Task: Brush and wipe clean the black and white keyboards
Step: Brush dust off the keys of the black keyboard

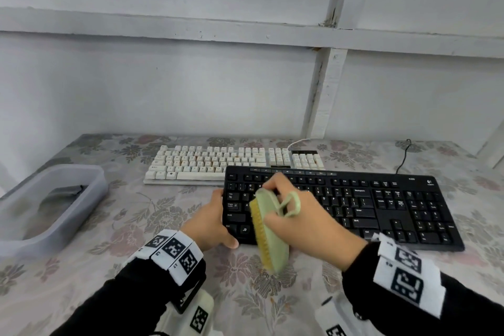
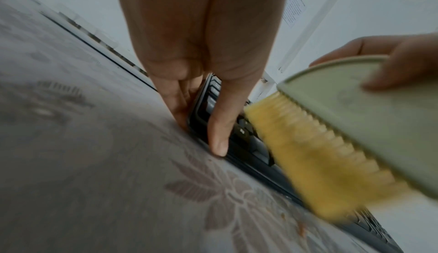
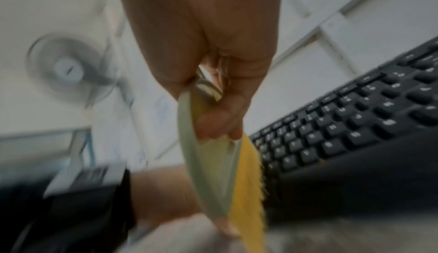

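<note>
The black keyboard (image 1: 354, 210) lies on the floral tablecloth, with the white keyboard (image 1: 218, 163) just behind it. My left hand (image 1: 218, 221) grips the black keyboard's left end, thumb at the front corner and fingers along the side edge (image 2: 180, 111). My right hand (image 1: 300, 215) holds a pale green brush (image 1: 272, 229) with yellow bristles (image 2: 308, 156) over the left keys. The brush is tilted on its edge, bristles facing left, and its lower end overhangs the keyboard's front edge. In the right wrist view my fingers (image 3: 218, 122) curl round the brush body (image 3: 208, 163) beside the black keyboard (image 3: 355, 126).
A grey plastic tub (image 1: 90, 199) with a dark cloth (image 1: 65, 191) inside stands at the table's left. The black keyboard's cable (image 1: 403, 158) runs to the back wall. A white fan (image 3: 71, 69) shows in the right wrist view. Bare tablecloth (image 1: 152, 226) lies between the tub and the keyboards.
</note>
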{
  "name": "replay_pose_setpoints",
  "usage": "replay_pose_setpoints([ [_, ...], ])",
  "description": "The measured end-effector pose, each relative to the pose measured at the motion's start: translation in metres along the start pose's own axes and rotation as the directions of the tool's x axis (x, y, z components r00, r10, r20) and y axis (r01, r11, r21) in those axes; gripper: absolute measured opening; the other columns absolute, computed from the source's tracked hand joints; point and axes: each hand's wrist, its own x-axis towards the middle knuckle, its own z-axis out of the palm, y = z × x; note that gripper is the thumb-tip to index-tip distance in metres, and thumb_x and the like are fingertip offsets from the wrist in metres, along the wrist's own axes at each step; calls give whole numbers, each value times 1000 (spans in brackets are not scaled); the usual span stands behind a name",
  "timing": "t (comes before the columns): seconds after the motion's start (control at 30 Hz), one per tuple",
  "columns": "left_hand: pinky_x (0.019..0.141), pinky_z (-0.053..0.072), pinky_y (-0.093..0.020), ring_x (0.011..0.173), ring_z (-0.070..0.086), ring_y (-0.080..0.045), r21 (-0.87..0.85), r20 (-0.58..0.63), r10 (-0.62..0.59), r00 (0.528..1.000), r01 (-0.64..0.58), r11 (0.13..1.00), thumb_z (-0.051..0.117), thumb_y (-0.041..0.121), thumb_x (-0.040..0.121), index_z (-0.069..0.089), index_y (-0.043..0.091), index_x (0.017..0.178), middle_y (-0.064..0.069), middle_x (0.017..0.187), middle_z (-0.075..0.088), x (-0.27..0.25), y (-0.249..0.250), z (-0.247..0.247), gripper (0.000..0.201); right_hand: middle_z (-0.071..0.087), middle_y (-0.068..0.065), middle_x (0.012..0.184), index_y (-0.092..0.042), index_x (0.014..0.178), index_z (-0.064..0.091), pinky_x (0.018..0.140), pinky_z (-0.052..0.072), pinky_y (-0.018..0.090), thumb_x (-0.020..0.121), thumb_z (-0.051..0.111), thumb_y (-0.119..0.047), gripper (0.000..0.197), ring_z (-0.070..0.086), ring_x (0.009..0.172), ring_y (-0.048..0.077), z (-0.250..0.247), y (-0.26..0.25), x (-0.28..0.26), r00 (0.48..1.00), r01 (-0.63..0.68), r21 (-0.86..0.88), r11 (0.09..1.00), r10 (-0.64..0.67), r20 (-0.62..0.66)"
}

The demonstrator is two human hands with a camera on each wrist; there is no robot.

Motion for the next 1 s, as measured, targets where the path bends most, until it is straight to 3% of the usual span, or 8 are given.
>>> replay_pose_setpoints([
  [0.1,92,43,-32,108,53,-19,2,1,2,1000,-2,1000,79,1,61,19,18,138,3,114,55,0,-1,0,99,62,6,81,-19,109,42,44,49,20,88,50,-7,25,62,60,10,-16,-9,20,990,-5,98,995,19,-142],
  [0.23,93,44,-33,109,53,-19,-17,8,6,1000,-6,1000,79,0,61,19,17,138,3,113,56,1,0,0,99,52,1,69,-15,112,40,39,37,14,88,47,-4,28,47,46,4,-13,-7,42,977,-12,121,993,37,-210],
  [0.37,84,42,-27,105,53,-17,-8,6,4,1000,-4,1000,79,0,62,20,18,136,5,108,55,2,-2,0,97,52,0,67,-14,113,39,39,35,12,89,48,-6,27,48,44,2,2,-1,29,994,-45,45,998,50,-99],
  [0.53,83,44,-27,103,55,-18,18,-4,-10,1000,10,1000,80,1,61,19,17,137,2,109,57,2,-1,0,98,38,-6,54,-17,108,40,37,27,16,89,47,-7,23,33,35,5,12,5,0,998,-59,53,997,57,35],
  [0.67,72,42,-20,99,53,-16,15,-5,-6,1000,7,1000,79,0,62,19,17,137,6,102,54,1,0,0,98,51,-9,57,-19,107,44,39,36,13,87,49,-8,23,42,41,2,3,-5,-10,990,-93,89,992,82,119],
  [0.73,79,43,-24,102,53,-17,13,-9,-6,1000,6,1000,79,1,62,19,18,137,5,105,55,1,-1,0,97,64,-5,78,-20,106,45,43,48,17,87,52,-11,23,58,57,5,-8,-12,-3,995,-78,83,993,73,65],
  [0.8,86,45,-29,104,54,-18,12,-7,-5,1000,6,1000,79,2,62,21,18,135,4,108,56,1,-2,0,95,64,5,89,-20,107,44,46,51,21,86,53,-11,25,63,66,14,-19,-16,10,996,-56,91,994,61,-58],
  [1.0,82,42,-26,104,54,-18,16,0,-1,1000,1,1000,79,3,63,21,17,134,5,105,55,2,-1,0,93,60,11,83,-16,109,40,51,54,33,87,49,-6,26,60,64,20,-12,-12,46,983,-23,151,988,50,-174],
])
